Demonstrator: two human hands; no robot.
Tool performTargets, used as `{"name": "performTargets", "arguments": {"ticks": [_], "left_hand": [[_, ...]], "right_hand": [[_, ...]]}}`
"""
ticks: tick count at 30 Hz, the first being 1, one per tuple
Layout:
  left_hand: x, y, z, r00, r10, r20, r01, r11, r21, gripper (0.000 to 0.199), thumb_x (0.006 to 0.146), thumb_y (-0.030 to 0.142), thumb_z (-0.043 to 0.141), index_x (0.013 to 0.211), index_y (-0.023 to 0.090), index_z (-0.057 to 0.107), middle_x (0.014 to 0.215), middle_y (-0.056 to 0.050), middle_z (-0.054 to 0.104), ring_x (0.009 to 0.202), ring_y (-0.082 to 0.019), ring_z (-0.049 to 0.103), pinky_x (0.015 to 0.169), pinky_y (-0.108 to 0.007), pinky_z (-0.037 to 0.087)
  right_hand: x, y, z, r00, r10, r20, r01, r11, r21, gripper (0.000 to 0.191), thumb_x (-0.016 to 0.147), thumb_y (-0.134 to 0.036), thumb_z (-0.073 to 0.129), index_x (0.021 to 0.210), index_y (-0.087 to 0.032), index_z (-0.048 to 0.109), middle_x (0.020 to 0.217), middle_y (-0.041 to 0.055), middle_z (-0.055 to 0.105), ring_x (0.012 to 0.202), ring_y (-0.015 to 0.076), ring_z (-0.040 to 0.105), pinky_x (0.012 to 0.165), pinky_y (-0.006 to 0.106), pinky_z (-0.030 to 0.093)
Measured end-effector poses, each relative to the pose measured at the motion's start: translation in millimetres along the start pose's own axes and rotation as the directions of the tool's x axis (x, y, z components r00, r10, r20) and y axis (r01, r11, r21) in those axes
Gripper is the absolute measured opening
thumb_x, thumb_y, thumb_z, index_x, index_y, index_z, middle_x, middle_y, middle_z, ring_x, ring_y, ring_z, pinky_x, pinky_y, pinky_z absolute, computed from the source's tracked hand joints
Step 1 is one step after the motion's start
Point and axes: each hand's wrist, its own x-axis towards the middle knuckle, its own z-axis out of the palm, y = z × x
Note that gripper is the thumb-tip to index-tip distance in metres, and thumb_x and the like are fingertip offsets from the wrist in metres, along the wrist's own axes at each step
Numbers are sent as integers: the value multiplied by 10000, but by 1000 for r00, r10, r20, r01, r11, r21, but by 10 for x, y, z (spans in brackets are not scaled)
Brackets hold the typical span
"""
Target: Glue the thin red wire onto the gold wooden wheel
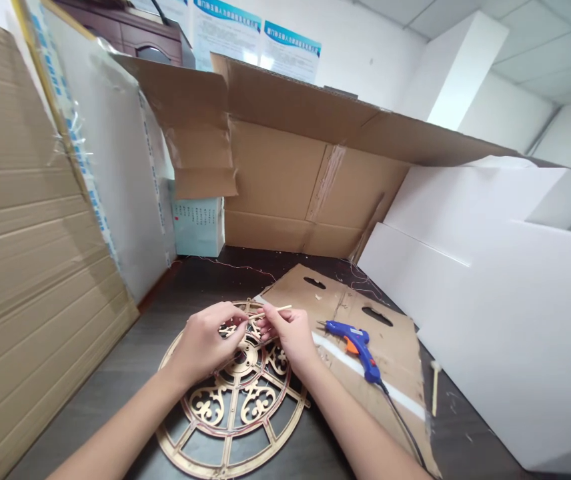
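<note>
A round wooden openwork wheel (233, 433) with scroll cut-outs lies flat on the dark table, thin reddish wires running along its rings. Over its far part, my right hand (288, 333) pinches a thin pale wooden stick (283, 309) between thumb and fingers. My left hand (218, 337) is close beside it, thumb and fingertips drawn together near the stick's left end. Whether those fingertips grip the stick or something small is hidden from me. Both hands cover part of the wheel's hub and scrolls.
A blue hot glue gun (358, 343) with an orange trigger lies on a flat cardboard sheet (395, 393), its cord trailing toward me. A small wooden stick with a knob (434, 387) rests to the right. Cardboard (275, 173) and white panels (490, 300) wall the table; a light-blue box (198, 227) stands behind.
</note>
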Motion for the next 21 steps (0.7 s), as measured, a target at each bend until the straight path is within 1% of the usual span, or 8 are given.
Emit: {"name": "performTargets", "arguments": {"ticks": [2,7,10,12,17,21], "left_hand": [[7,-4,-3,1000,-2,4,2,1000,15,153,875,292,583,841,224,715,826,-24,714,770,-163,640,720,-276,460],[19,-4,9,997,-69,23,68,997,33,133,835,284,594,798,216,702,789,-28,711,741,-167,636,678,-268,446],[27,-10,14,995,-93,36,90,993,77,113,817,268,590,787,213,683,692,-1,650,653,-143,585,642,-260,411],[33,-21,6,994,-102,46,96,990,107,97,808,259,581,779,211,661,637,21,585,603,-129,535,615,-258,377],[42,-57,-32,993,-57,104,45,992,116,62,808,239,542,778,207,586,687,26,556,629,-126,507,625,-254,354],[42,-70,-24,992,-61,111,47,991,122,41,808,235,530,780,213,552,693,30,542,635,-130,498,630,-258,348]], "right_hand": [[3,-1,-3,1000,0,8,0,1000,-11,578,657,-661,793,761,-94,767,699,110,714,511,145,602,510,272,534],[-8,20,-20,999,0,44,2,998,-65,558,691,-647,780,706,-90,749,709,103,711,495,120,585,500,239,490],[-31,5,-20,997,-24,74,32,994,-108,534,744,-625,752,701,-93,753,585,56,647,466,109,551,484,220,448],[-45,-11,-17,994,-42,98,56,989,-140,523,771,-616,732,712,-97,763,549,40,620,456,106,534,476,215,426],[-57,-28,-5,993,-33,116,52,986,-162,522,783,-619,714,767,-103,782,679,71,698,457,96,520,466,216,419],[-62,-48,7,993,-37,110,52,990,-133,531,762,-627,725,758,-99,776,691,74,703,451,89,507,454,216,423]]}}
